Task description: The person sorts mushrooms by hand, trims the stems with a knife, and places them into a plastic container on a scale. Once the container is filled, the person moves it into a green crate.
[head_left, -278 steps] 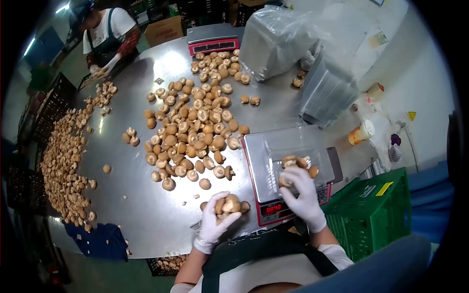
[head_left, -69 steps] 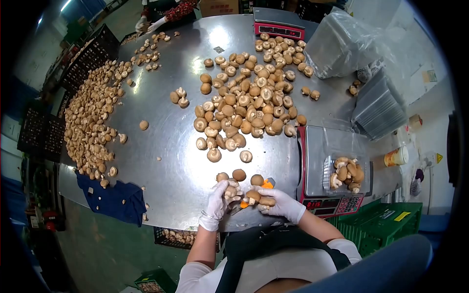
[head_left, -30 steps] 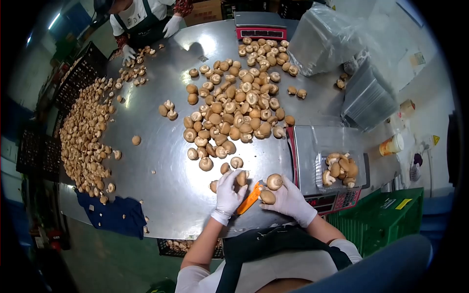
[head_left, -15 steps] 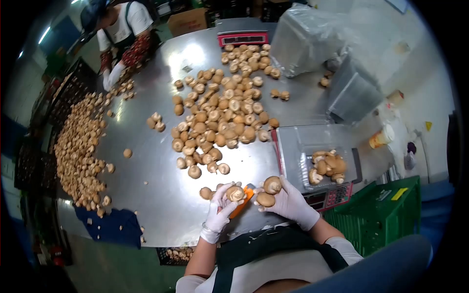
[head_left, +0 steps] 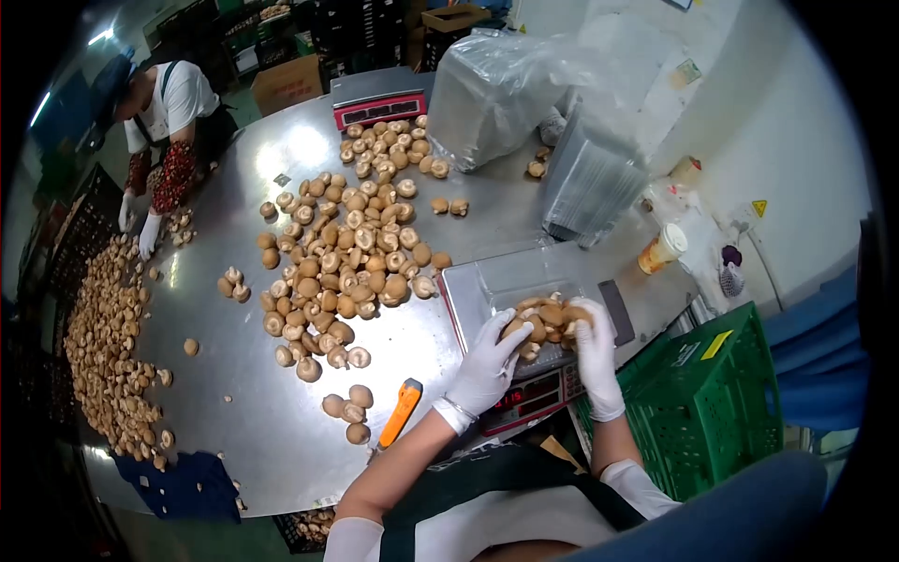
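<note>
Both my hands wear white gloves and are at a clear plastic tray [head_left: 501, 295] holding several brown shiitake mushrooms [head_left: 552, 314]. The tray rests on a red and grey digital scale [head_left: 457, 309]. My left hand [head_left: 485, 367] is at the tray's left side, its fingers and thumb closed around a mushroom [head_left: 514, 329]. On the right side, my right hand [head_left: 597, 361] curls its fingers over another mushroom [head_left: 577, 317]. The fingers partly hide the mushrooms and the tray's near edge. Red digits are lit on the scale's display.
An orange-handled knife [head_left: 403, 409] lies beside a few loose mushrooms [head_left: 356, 412]. A large mushroom pile [head_left: 346, 253] covers mid-table. Stacked clear trays [head_left: 595, 178], a paper cup [head_left: 663, 248] and a green crate [head_left: 698, 384] are rightward. A co-worker [head_left: 178, 112] handles mushrooms far left.
Both hands have moved right from above the table's front to the tray, bringing the mushrooms they held. The knife now shows fully on the table. The camera view has swung right.
</note>
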Available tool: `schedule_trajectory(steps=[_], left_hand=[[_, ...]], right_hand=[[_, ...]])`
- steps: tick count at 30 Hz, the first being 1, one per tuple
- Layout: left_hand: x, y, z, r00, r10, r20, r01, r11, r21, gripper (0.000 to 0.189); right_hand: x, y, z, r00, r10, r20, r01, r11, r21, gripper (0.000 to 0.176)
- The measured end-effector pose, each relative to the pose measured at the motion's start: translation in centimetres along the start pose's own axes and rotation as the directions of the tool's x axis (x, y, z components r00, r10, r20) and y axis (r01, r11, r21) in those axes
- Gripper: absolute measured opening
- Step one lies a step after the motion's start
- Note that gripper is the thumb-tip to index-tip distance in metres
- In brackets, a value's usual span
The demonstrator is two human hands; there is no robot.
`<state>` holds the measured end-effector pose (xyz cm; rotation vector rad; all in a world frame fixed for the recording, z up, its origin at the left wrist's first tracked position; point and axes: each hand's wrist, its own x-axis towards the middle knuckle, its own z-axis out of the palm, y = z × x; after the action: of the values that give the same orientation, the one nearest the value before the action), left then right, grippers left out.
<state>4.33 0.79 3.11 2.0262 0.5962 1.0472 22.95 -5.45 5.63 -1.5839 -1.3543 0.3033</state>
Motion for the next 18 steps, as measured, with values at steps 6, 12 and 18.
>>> schedule_trajectory(steps=[6,12,18], left_hand=[[-2.0,1.1,-0.4,0.999,-0.030,-0.011,0.030,1.000,0.009,0.053],[-8.2,3.2,-3.9,0.963,-0.247,-0.104,0.233,0.963,-0.133,0.055],[-15.1,4.1,-7.6,0.796,-0.481,-0.368,0.335,0.856,-0.395,0.052]], right_hand=[[-1.5,-3.4,1.7,0.965,-0.262,-0.006,0.244,0.908,-0.341,0.045],[-5.9,-5.9,8.3,0.809,-0.008,0.588,-0.386,0.746,0.543,0.042],[-6.8,-6.7,13.0,0.483,-0.148,0.863,-0.315,0.890,0.329,0.041]])
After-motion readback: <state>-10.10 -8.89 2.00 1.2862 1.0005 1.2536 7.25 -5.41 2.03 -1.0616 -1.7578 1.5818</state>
